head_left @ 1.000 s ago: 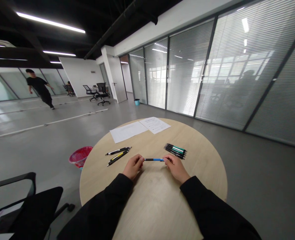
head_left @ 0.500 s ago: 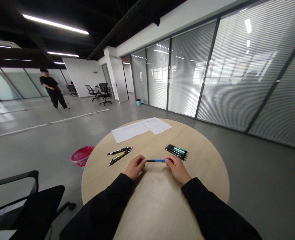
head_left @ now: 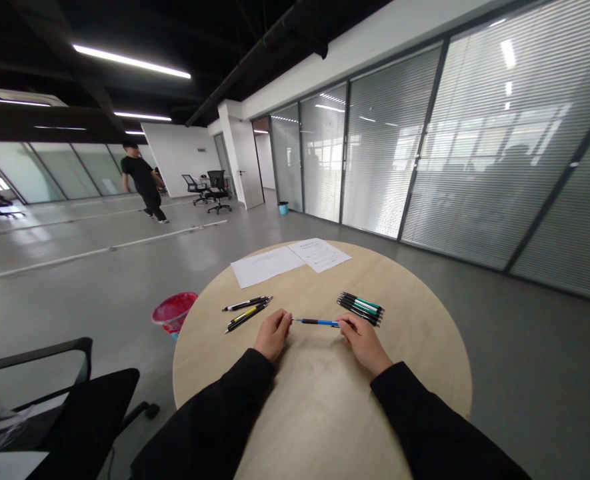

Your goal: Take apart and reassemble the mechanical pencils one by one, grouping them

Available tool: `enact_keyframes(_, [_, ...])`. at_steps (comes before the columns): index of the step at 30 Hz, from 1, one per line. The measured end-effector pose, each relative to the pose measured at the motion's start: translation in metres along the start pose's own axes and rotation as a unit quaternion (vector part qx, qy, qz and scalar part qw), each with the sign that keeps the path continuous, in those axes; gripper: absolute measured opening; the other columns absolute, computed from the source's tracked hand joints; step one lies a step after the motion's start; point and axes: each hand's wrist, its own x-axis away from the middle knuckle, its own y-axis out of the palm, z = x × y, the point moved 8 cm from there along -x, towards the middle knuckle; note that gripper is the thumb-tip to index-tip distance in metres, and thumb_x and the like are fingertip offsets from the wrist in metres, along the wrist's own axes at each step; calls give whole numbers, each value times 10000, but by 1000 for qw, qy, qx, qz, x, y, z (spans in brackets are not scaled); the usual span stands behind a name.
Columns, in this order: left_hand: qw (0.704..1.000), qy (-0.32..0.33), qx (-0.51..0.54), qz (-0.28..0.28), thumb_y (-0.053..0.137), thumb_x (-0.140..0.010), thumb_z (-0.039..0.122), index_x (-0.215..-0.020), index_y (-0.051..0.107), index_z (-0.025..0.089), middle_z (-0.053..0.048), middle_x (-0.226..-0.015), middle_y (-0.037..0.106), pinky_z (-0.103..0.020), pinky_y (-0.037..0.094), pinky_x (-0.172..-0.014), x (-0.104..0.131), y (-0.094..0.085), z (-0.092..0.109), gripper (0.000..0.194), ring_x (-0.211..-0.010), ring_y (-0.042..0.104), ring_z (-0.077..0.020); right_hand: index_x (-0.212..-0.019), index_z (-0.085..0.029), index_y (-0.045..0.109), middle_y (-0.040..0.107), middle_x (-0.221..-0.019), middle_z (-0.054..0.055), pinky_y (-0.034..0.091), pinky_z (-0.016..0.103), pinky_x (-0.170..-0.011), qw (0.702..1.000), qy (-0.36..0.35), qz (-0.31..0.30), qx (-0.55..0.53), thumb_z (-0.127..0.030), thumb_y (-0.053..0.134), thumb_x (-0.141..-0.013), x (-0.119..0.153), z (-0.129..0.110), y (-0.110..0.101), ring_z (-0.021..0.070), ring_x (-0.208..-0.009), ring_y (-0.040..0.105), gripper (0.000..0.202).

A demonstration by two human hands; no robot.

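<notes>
A blue pen [head_left: 319,323] with a black grip lies level between my two hands, low over the table. My right hand [head_left: 365,341] pinches its blue rear end, and the fingers hide that end. At the slim metal tip, my left hand [head_left: 273,333] is closed with thumb and finger pressed together on the tip's end. Left of the hands, several black pens, one a yellow-and-black pen [head_left: 247,315], lie in a loose group. Just beyond my right hand is a neat row of black and green pens [head_left: 359,308].
The round wooden table [head_left: 425,353] bears two overlapping paper sheets [head_left: 267,267] at its far side. A red bin [head_left: 175,312] stands by its left edge, near a black chair [head_left: 85,407]. Farther off, a person in black [head_left: 142,179] walks across the floor.
The pen's metal tip now shows beside my left fingers, which covered it before. My view has turned slightly left. The person in the background has gone from standing to walking.
</notes>
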Motion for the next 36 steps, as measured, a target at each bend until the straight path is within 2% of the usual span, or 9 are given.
enact_keyframes(6, [995, -4, 102, -5, 626, -836, 472, -821, 545, 189, 13, -696, 602, -248, 424, -561, -2, 4, -6, 295, -595, 562, -132, -882, -176, 666, 588, -714, 16, 391, 266, -556, 1000, 2, 16, 2, -431, 522, -933, -1, -1, -4, 157, -603, 514, 298])
enact_keyframes(11, [988, -5, 150, -31, 689, -813, 423, -839, 561, 173, -24, -758, 673, -249, 457, -607, -3, 9, -7, 282, -659, 622, -136, -853, -173, 658, 569, -675, 7, 377, 260, -543, 1000, -4, 20, 11, -428, 511, -936, -1, -1, -4, 155, -590, 503, 306])
enact_keyframes(20, [982, -6, 187, -34, 758, -759, 335, -821, 588, 161, -33, -805, 696, -281, 515, -694, -5, 9, -15, 251, -702, 649, -134, -853, -171, 672, 596, -686, 23, 373, 264, -548, 1000, 2, 14, 24, -430, 522, -924, -2, 1, -3, 167, -605, 514, 308])
enact_keyframes(36, [976, -45, 204, -56, 777, -732, 365, -803, 537, 167, -60, -855, 720, -268, 527, -649, -4, 13, -19, 319, -679, 679, -134, -882, -167, 685, 620, -720, 30, 384, 264, -556, 999, -3, 20, 30, -388, 525, -925, -1, 0, -4, 164, -611, 524, 276])
